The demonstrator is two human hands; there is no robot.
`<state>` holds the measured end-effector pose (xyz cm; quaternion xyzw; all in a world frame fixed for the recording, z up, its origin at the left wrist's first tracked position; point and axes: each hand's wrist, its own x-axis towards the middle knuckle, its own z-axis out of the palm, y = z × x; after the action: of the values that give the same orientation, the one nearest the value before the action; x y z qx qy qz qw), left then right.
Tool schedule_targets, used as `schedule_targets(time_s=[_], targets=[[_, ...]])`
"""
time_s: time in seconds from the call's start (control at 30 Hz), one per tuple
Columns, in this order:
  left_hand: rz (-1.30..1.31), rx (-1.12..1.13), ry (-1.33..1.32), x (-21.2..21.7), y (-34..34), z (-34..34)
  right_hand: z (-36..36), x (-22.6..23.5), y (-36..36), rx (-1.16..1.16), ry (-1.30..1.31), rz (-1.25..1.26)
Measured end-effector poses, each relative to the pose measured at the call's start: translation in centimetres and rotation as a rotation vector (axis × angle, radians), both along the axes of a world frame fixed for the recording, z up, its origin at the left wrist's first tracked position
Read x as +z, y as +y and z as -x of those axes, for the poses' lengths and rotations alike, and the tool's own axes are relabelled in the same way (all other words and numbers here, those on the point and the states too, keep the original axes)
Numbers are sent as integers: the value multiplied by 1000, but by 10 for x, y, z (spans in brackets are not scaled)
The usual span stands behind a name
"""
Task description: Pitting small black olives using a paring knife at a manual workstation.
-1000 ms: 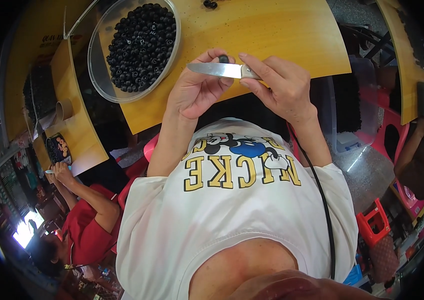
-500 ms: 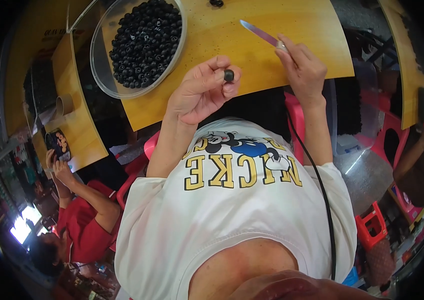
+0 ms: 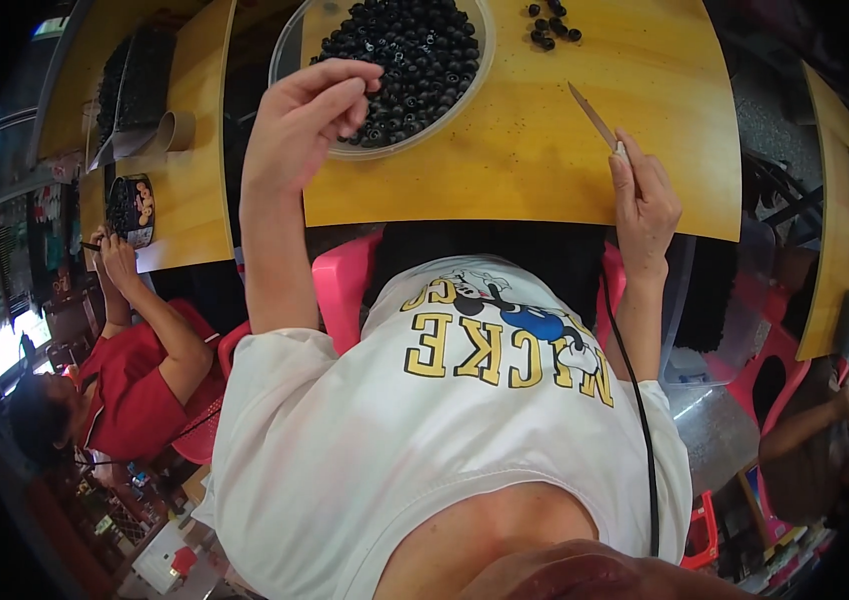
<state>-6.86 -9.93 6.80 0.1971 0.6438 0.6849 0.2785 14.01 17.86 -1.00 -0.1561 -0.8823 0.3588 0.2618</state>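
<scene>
My left hand [image 3: 300,115] hangs over the near left side of the clear round tub [image 3: 317,35], thumb and forefinger drawn close together, the other fingers curled under them. Black pieces [image 3: 420,75] lie heaped just beyond and to the right of those fingertips, and some show right behind them, so from here I cannot tell whether the tips touch a piece, pinch one or hold nothing. My right hand [image 3: 645,190] is closed around the handle of a knife [image 3: 593,113], thumb along one side, the blade running out ahead of the fingers and slanting left, clear of the table [image 3: 535,180]. Farther out, past the blade tip, a small loose cluster [image 3: 550,28] of similar dark pieces lies on the wood. I judge each piece to be light, small and fairly stiff, smooth enough to roll or slip from a careless pinch; some show hollow openings, so I would take one by its outer wall, thumb against forefinger, with modest pressure in case the rim is thin. The heap looks loose and likely to shift under a push. The knife seems light and rigid, best held by its handle as now, fingers behind the edge.
</scene>
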Motion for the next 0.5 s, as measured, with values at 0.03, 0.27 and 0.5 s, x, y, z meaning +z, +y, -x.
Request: schedule_targets(time_s=[0.03, 0.27, 0.5], targets=[[-2, 2, 5, -1, 2, 5, 1, 1, -1, 3, 6, 7], [850, 20, 615, -13, 25, 22, -2, -2, -1, 23, 58, 0], [970, 53, 590, -20, 35, 23, -3, -7, 5, -4, 76, -21]])
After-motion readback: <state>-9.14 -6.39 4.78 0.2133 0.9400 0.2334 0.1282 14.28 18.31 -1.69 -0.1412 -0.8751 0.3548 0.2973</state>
